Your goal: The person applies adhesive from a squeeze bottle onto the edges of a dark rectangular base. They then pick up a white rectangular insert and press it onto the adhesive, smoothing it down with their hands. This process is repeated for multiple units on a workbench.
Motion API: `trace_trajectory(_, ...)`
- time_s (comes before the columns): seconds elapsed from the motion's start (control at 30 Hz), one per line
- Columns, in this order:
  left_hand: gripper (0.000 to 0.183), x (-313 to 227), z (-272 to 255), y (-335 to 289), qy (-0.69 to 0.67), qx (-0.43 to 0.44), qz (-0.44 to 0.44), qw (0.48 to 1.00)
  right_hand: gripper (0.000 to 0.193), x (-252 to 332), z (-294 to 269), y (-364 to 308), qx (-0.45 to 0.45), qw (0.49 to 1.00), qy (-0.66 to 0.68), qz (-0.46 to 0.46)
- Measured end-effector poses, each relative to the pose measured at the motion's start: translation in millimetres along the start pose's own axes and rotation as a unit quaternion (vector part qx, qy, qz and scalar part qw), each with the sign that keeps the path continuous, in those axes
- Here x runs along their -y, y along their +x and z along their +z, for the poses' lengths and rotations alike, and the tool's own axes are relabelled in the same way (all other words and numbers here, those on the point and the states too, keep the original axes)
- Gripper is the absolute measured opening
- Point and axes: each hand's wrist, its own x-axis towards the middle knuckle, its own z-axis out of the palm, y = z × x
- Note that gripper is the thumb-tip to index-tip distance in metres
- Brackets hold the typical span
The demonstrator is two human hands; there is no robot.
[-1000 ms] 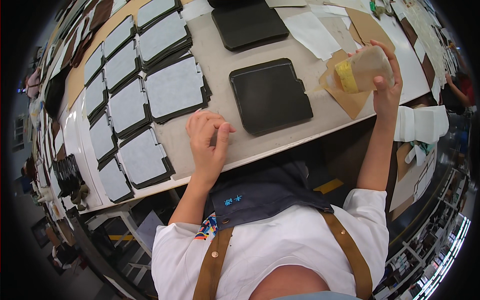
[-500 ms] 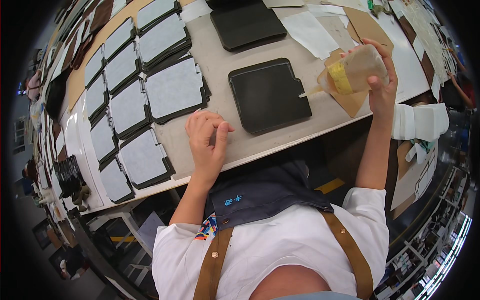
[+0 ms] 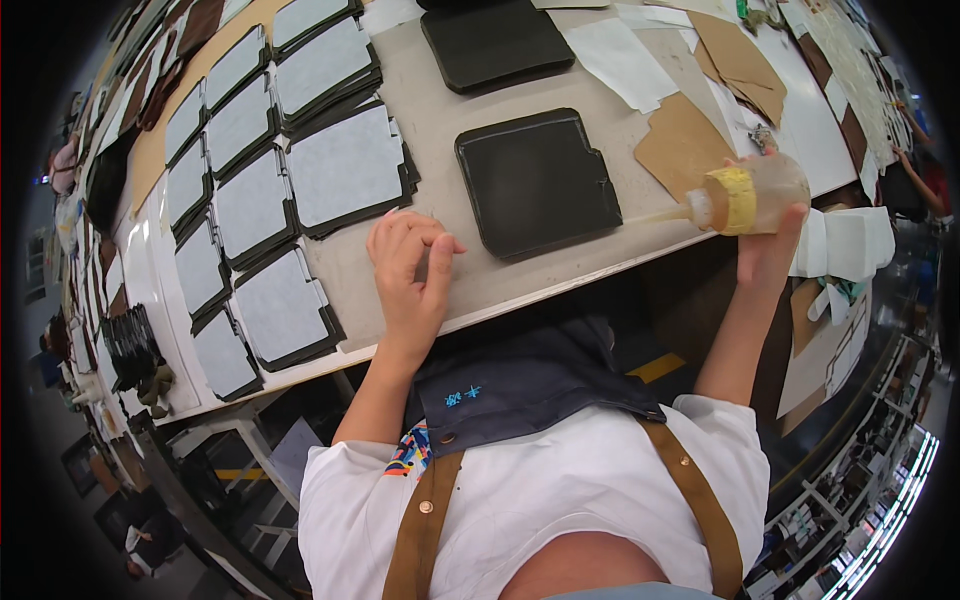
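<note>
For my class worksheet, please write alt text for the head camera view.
The right hand holds a bottle with a yellow band, its nozzle near one corner of a black panel on a table. The left hand, loosely curled, is beside rows of pale-topped black pieces.

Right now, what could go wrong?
The right hand holds a yellow-banded translucent plastic bottle nearly sideways, its pale nozzle near the nearer flat black panel: a stray squeeze might drip there.
The left hand sits beside a stack of black pieces topped with pale grey: a nudge could skew it.
</note>
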Motion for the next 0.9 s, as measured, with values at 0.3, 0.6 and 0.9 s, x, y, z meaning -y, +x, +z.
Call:
trace_trajectory(0.3, 0.011, 4.9, 2.1, -8.2, -0.065, -0.049, -0.075, 0.994, 0.091, -4.4, 25.7, -87.9, -0.179, 0.980, -0.018, -0.082)
trace_trajectory(0.6, 0.009, 1.0, -1.0, -4.6, -0.040, -0.039, -0.046, 0.997, 0.085, -11.2, 53.1, -101.1, -0.171, 0.958, -0.112, -0.200)
trace_trajectory(0.9, 0.007, 1.3, -0.5, -4.6, -0.045, -0.048, -0.043, 0.997, 0.086, -15.2, 63.5, -109.4, -0.131, 0.955, -0.134, -0.230)
